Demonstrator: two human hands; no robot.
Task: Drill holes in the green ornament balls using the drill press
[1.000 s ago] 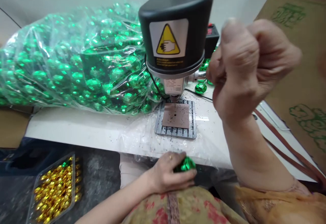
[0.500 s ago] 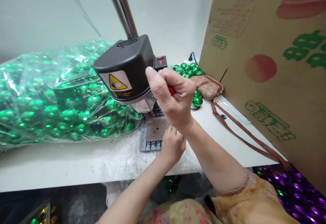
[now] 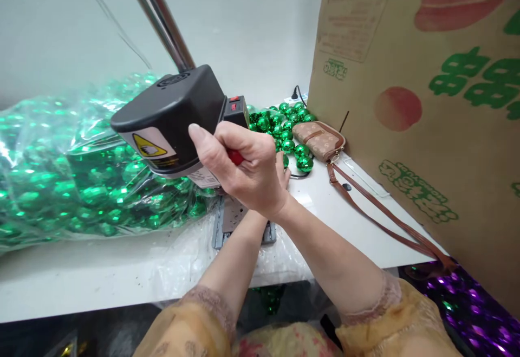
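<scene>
While R hand is clenched round red knob of drill press, L hand is just beyond, at green balls on far worktop, right of press; can't tell if L grip's got one.

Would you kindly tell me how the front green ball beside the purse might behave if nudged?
The green ball would probably roll, being rounded on a flat tabletop. Its glossy surface may feel slippery; balls behind might block it.
</scene>
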